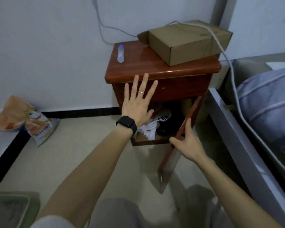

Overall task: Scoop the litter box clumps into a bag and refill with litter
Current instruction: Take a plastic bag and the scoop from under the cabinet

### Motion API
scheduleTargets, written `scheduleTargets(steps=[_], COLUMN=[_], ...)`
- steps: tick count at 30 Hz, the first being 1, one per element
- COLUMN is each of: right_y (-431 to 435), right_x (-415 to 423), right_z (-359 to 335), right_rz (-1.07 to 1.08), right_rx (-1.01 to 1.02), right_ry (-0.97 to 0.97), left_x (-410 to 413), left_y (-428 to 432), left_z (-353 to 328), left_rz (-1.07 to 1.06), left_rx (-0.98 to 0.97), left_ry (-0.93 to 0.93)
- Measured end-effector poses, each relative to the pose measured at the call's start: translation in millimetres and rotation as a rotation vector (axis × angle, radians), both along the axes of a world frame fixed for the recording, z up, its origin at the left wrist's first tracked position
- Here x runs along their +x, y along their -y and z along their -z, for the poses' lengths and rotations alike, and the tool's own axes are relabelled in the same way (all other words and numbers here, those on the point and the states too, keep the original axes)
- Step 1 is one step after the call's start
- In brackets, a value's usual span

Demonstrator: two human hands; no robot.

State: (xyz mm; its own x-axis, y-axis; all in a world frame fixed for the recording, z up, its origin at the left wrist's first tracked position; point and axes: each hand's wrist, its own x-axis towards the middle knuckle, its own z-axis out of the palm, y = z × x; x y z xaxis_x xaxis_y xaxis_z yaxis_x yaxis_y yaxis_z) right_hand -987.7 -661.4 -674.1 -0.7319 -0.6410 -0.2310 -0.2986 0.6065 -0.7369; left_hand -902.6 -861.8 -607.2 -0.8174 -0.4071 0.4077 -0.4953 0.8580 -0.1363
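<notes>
A green litter box (25, 209) with grey litter shows at the bottom left corner. An orange and white litter bag (23, 119) leans against the wall at the left. My left hand (138, 102) is spread flat with straight fingers in front of the red-brown wooden nightstand (155, 69). My right hand (187, 142) grips the edge of the nightstand's open door (176, 145). Inside the cupboard lie white papers, dark items and a white slotted piece that may be a scoop (163, 119).
A cardboard box (184, 41) and a lying plastic bottle (121, 53) sit on the nightstand. A white cable (227, 60) runs over the box to the right. A bed frame (237, 137) with a blue striped pillow (270, 102) borders the right side. Beige tiled floor lies between.
</notes>
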Motion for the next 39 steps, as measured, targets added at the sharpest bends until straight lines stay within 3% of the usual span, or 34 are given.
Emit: scheduleTargets(steps=[7, 10, 14, 18, 28, 34, 39], right_y=[-61, -79, -88, -101, -111, -87, -30], right_x=[-25, -35, -40, -45, -43, -28, -50], right_z=[-19, -23, -22, -18, -2, 13, 59], right_rz=[-0.180, -0.186, -0.122, -0.009, -0.084, -0.243, -0.295], right_rx=[0.076, 0.239, 0.465, 0.547, 0.331, 0.128, 0.058], right_ry=[-0.173, -0.303, -0.509, -0.616, -0.763, -0.639, -0.481], left_x=[-48, -58, -61, -63, -68, -9, -7], left_y=[16, 15, 20, 16, -32, -74, -62], left_z=[12, 18, 24, 28, 22, 85, 132], left_rz=[-0.100, -0.086, -0.068, -0.068, -0.074, -0.084, -0.136], left_rx=[0.036, 0.046, 0.043, 0.055, 0.203, 0.413, 0.559], left_ry=[-0.047, -0.078, -0.089, -0.112, -0.125, 0.036, 0.218])
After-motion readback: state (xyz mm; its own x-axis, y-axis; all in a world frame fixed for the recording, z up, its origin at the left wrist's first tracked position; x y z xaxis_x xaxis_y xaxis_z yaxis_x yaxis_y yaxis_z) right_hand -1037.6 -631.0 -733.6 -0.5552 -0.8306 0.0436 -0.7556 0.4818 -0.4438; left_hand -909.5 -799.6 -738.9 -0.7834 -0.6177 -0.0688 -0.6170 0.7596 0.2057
